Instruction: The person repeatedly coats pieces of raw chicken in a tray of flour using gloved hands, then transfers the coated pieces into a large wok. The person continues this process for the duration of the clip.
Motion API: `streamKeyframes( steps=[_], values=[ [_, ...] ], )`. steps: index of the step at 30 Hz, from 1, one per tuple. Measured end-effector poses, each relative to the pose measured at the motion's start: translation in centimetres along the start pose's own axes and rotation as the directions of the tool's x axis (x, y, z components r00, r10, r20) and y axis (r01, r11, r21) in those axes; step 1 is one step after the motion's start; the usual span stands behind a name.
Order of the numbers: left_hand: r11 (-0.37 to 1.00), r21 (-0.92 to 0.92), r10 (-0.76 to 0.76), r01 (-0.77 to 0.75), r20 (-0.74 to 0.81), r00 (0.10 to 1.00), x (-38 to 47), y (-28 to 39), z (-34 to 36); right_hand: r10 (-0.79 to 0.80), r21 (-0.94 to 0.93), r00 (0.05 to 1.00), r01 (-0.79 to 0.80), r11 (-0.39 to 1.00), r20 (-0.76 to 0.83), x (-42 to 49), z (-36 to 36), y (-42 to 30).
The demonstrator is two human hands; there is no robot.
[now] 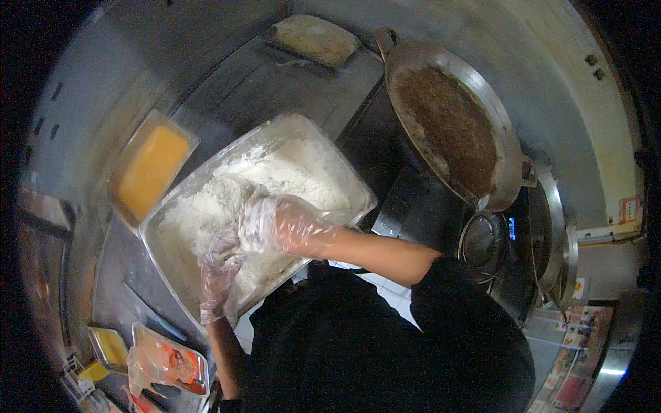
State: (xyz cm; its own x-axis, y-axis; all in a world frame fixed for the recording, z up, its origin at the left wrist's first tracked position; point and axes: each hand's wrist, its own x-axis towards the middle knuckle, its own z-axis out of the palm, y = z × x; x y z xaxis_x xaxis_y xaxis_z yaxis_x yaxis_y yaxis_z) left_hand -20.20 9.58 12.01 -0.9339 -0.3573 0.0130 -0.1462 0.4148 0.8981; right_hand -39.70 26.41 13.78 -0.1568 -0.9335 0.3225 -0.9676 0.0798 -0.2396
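A large rectangular metal tub (178, 281) stands in front of me, holding a thick bed of white flour-like powder (281, 168). Both my hands are inside it, in loose clear plastic gloves. My right hand (266, 222) reaches in from the right, its fingers hidden in or behind a powdery heap (230, 193) near the middle. Close below it, my left hand (221, 268) comes in over the near left corner, its powder-coated fingers beside the right glove. Blur and powder hide whether either hand grips anything.
An orange-yellow liquid fills a rectangular container (152, 170) at the tub's left. Right of the tub sits a wide wok of dark oil (449, 124), with a wire strainer (477, 240) below it. A tray with plastic bags (168, 364) lies lower left; another filled tray (315, 38) stands at the back.
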Motion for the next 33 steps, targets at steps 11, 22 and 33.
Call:
streamKeyframes(
  steps=[11, 22, 33],
  values=[
    [0.996, 0.034, -0.077, 0.084, -0.183, 0.98, 0.0, -1.9, -1.7, -0.11, -0.857, 0.985, 0.171, 0.485, 0.134, -0.2, -11.2, 0.9],
    [0.979, 0.11, -0.145, 0.173, -0.221, 0.964, 0.7, -3.4, -1.7, 0.637, -0.222, 0.743, -0.669, 0.71, -0.205, -4.9, -38.2, 1.5],
    [0.958, 0.283, 0.012, 0.041, -0.184, 0.983, 0.9, -3.1, -2.3, 0.805, -0.522, 0.581, -0.726, 0.447, -0.119, -19.9, -30.4, 21.9]
  ],
)
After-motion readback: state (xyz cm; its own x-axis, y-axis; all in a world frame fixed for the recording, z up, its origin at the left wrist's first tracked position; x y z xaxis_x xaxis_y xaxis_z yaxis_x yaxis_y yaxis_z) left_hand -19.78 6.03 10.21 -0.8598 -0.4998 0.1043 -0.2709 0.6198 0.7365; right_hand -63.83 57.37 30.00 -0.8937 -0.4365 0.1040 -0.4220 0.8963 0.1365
